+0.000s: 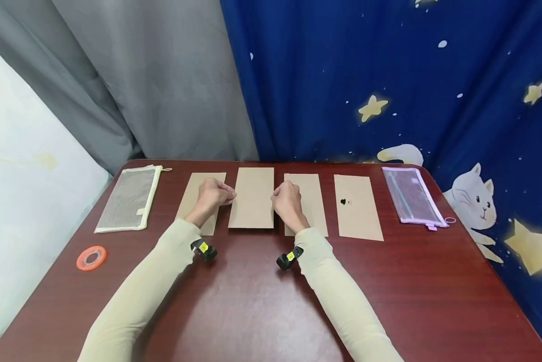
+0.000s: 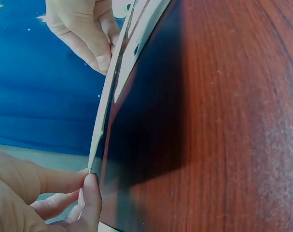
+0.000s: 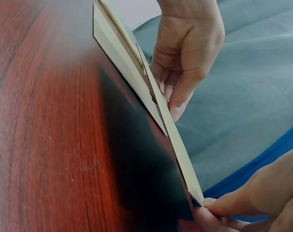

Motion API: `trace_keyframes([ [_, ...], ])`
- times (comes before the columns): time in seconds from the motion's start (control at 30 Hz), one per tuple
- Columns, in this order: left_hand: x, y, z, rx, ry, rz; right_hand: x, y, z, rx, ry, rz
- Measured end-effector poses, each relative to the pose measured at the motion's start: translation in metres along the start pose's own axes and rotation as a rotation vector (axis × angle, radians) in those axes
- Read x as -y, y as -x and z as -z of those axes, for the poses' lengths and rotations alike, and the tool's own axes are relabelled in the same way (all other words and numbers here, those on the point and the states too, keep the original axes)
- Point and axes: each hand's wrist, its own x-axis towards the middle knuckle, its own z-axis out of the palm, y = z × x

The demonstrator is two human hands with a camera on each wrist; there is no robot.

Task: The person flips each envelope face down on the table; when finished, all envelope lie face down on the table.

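Observation:
A plain brown kraft paper sheet (image 1: 251, 198) is held up over the table, with its shadow below it. My left hand (image 1: 213, 196) pinches its left edge between thumb and fingers. On the opposite edge, my right hand (image 1: 287, 199) pinches with thumb and forefinger. Seen edge-on in the left wrist view, the sheet (image 2: 102, 113) is thin and slightly bent. A similar brown sheet (image 1: 190, 198) lies partly under my left hand, and another (image 1: 315, 206) partly under my right. Farther right lies a brown sheet (image 1: 359, 216) with a small black mark.
A cream-edged mesh zip pouch (image 1: 128, 198) lies at the table's far left, with an orange tape roll (image 1: 91, 258) nearer me. At the far right is a purple-edged mesh pouch (image 1: 413, 196) with a slim item inside. Curtains (image 1: 298, 100) hang behind the table (image 1: 253, 311).

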Motion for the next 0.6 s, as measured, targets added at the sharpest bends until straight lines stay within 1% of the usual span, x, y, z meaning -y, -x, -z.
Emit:
trace_keyframes([
  [0.2, 0.0017, -0.0001, -0.0005, 0.001, -0.034, -0.014, -0.0006, -0.0004, -0.0029, 0.008, 0.029, 0.010],
  [0.4, 0.0051, 0.0008, -0.0012, -0.008, -0.144, -0.027, -0.0039, -0.0010, -0.0063, 0.066, 0.039, 0.026],
  [0.6, 0.0049, 0.0005, -0.0033, -0.032, -0.221, -0.059, -0.0046, -0.0024, -0.0076, 0.058, 0.072, 0.042],
])
